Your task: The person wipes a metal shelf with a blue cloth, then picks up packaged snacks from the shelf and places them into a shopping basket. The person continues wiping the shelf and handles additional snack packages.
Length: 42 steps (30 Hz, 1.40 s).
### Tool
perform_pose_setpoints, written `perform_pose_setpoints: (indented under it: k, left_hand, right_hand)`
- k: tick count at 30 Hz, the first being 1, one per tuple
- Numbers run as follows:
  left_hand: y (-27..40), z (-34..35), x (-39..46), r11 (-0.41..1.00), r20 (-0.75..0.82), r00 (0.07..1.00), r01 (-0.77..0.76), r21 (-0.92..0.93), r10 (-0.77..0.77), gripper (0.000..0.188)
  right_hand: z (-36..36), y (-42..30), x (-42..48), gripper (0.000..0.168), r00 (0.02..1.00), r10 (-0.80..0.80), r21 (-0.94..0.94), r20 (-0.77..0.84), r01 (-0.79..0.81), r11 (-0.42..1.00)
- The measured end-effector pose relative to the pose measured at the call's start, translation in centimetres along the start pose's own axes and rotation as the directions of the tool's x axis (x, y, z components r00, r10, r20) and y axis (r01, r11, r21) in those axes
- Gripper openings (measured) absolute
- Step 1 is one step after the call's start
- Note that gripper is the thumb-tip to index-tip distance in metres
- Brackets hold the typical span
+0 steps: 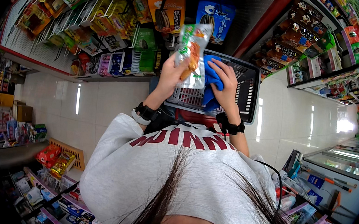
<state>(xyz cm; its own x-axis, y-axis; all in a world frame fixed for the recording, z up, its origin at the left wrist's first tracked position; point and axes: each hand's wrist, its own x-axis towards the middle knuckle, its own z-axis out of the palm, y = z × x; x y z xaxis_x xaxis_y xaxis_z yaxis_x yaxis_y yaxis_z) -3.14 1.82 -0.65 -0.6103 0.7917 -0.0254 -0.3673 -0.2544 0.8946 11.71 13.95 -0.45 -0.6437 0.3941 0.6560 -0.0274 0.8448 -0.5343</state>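
Observation:
My left hand (171, 74) grips a shiny vacuum-sealed snack packet (195, 53), its front printed green with a picture of orange-brown food. Close by on the right, my right hand (224, 79) holds a bunched blue cloth (211, 97), which lies beside the packet; whether they touch is hard to tell. Beneath both hands is a dark plastic shopping basket (248, 102) with slotted sides and bottom. Part of the basket is hidden by the packet, the cloth and my hands.
Ahead, a pegboard shelf (15, 36) carries hanging snack packets, with orange (166, 10) and blue sunflower seed bags (216, 20). Brown snack bags (290, 38) hang at right. Pale floor tiles (273, 111) run either side. A yellow crate (71, 155) stands behind left, brooms (331, 181) behind right.

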Motion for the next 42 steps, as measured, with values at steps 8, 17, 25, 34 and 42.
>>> perform_pose_setpoints:
  k: [8, 17, 25, 34, 42]
  left_hand:
    - [-0.5, 1.5, -0.6, 0.976, 0.229, 0.95, 0.195, 0.101, -0.214, 0.056]
    - [0.5, 0.2, 0.3, 0.721, 0.358, 0.882, 0.461, -0.518, -0.306, 0.062]
    - [0.3, 0.1, -2.1, 0.806, 0.463, 0.853, 0.443, -0.392, -0.243, 0.055]
    - [0.2, 1.9, -2.2, 0.967, 0.134, 0.958, 0.252, 0.039, -0.255, 0.045]
    - [-1.3, 1.0, -1.0, 0.983, 0.31, 0.949, -0.002, 0.184, -0.057, 0.051]
  right_hand:
    - [-0.6, -1.5, 0.8, 0.055, 0.992, -0.049, -0.003, -0.117, 0.049, 0.999]
    - [-0.5, -3.6, -0.2, 0.054, 0.939, -0.282, -0.174, 0.195, 0.316, 0.933]
    - [-1.4, -1.8, 2.0, 0.056, 0.979, -0.133, -0.228, -0.157, 0.095, 0.969]
    - [-0.7, -2.0, 0.4, 0.055, 0.987, -0.162, -0.199, -0.005, 0.157, 0.967]
    - [-1.5, -1.7, 2.2, 0.059, 0.995, -0.094, -0.078, -0.041, 0.091, 0.993]
